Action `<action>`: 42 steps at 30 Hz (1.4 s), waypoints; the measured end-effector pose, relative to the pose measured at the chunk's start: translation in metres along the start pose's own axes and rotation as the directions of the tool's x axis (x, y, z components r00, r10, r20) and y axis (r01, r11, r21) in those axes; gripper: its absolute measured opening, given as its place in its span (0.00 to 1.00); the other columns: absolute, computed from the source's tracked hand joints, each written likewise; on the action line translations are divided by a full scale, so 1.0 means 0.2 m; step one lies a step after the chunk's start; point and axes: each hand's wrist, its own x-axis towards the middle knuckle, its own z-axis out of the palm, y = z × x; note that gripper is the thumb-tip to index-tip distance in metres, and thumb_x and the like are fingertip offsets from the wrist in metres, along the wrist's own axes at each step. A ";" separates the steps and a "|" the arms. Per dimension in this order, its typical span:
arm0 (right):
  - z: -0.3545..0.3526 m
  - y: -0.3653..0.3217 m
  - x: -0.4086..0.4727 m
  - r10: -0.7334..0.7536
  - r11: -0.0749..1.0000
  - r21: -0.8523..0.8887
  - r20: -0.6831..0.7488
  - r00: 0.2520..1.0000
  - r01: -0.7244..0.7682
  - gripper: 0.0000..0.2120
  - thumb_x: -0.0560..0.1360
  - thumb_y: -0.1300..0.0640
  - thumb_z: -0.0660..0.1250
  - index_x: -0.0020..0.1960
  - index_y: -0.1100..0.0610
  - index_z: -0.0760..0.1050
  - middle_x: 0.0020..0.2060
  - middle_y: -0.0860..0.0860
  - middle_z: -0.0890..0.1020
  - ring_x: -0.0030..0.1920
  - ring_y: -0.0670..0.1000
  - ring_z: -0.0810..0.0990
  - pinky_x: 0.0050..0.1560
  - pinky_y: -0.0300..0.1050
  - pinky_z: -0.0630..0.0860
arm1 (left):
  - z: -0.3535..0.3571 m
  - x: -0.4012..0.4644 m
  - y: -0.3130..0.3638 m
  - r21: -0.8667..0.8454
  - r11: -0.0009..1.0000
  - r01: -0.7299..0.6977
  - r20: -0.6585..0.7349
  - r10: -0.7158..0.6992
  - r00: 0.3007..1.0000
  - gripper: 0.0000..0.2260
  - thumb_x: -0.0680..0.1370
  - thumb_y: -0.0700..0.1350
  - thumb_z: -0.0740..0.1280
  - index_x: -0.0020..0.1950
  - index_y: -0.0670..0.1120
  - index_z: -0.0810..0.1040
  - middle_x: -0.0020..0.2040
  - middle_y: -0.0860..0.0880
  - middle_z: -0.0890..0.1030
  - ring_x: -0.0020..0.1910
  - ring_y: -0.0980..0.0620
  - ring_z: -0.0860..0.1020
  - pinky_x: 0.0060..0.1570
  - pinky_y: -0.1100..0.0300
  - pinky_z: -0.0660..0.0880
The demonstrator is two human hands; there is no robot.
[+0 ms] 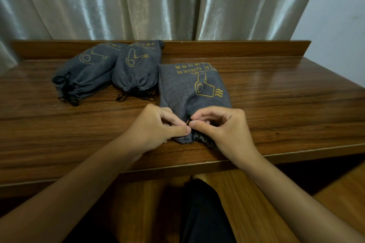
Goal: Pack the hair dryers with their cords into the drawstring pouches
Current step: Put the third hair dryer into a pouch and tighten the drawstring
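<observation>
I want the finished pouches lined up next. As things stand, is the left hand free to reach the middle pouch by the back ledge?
Probably not yet. The left hand is pinching the drawstring at the near pouch together with the right hand. The bare table toward the middle pouch looks unobstructed once it lets go.

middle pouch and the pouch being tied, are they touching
Cannot tell: in the head view the middle pouch meets the near pouch's left edge with no visible gap, but overlap could hide one.

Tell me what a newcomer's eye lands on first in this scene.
First, the two hands, left hand and right hand, meeting at the near table edge and pinching the black drawstring at the mouth of a grey pouch printed with a yellow dryer. Behind it to the left lie two more pouches, cinched shut, before a pale curtain.
</observation>
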 end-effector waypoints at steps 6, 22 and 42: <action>-0.01 0.01 0.01 0.175 0.956 0.243 -0.032 0.984 -0.162 0.07 0.68 0.66 0.76 0.42 0.56 0.84 0.39 0.57 0.86 0.42 0.52 0.86 0.48 0.42 0.81 | 0.06 -0.03 -0.06 -0.248 0.966 0.068 -0.105 -0.097 0.990 0.03 0.72 0.40 0.74 0.43 0.41 0.86 0.29 0.56 0.76 0.26 0.62 0.71 0.28 0.71 0.69; -0.01 -0.05 0.04 0.202 0.923 -0.329 -0.025 0.979 -0.198 0.01 0.71 0.58 0.77 0.43 0.52 0.86 0.33 0.45 0.85 0.30 0.35 0.78 0.36 0.29 0.71 | 0.16 -0.09 -0.05 0.260 0.941 -0.219 -0.342 0.302 0.890 0.03 0.71 0.38 0.76 0.39 0.44 0.84 0.36 0.47 0.76 0.33 0.52 0.74 0.34 0.67 0.69; -0.04 -0.07 0.07 0.313 0.916 -0.269 0.017 0.950 -0.297 0.04 0.68 0.57 0.79 0.39 0.55 0.86 0.30 0.50 0.85 0.30 0.42 0.78 0.35 0.38 0.75 | 0.22 -0.11 -0.02 0.580 0.799 -0.162 -0.293 0.390 0.873 0.03 0.72 0.43 0.75 0.43 0.45 0.85 0.38 0.53 0.71 0.34 0.58 0.69 0.35 0.65 0.64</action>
